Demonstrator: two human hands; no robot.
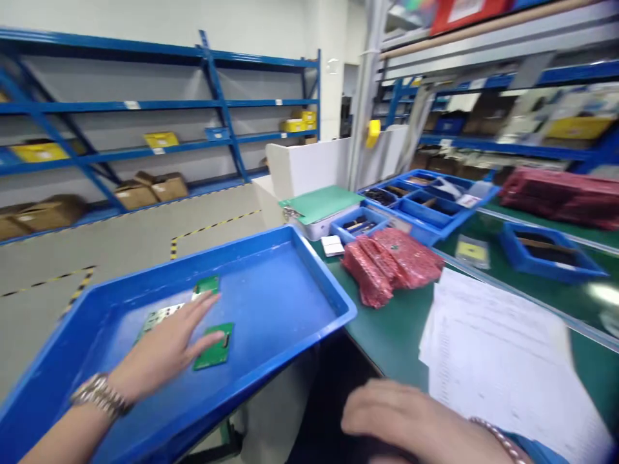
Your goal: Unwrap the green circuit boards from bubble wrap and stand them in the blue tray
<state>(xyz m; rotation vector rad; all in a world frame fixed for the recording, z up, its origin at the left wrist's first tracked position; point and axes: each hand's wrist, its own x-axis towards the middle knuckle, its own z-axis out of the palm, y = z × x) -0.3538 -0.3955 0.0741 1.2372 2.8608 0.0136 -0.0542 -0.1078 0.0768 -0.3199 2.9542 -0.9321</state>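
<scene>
My left hand (167,345) lies spread inside a large blue plastic tray (271,258), its fingertips on or just above green circuit boards. One small green board (213,347) sits under my index finger, another (207,285) lies beyond my fingers, and a paler populated board (158,319) is partly hidden by my hand. My right hand (394,415) hangs blurred and loosely curled at the bench's near edge, beside a stack of printed papers (498,367). It shows nothing held.
The green-topped workbench (387,332) carries red foil bags (391,264), a compartmented blue parts tray (416,203) and a white box with a green lid (319,209). Another blue tray (549,254) sits beyond a raised bench rail. Blue shelving with cardboard boxes stands behind.
</scene>
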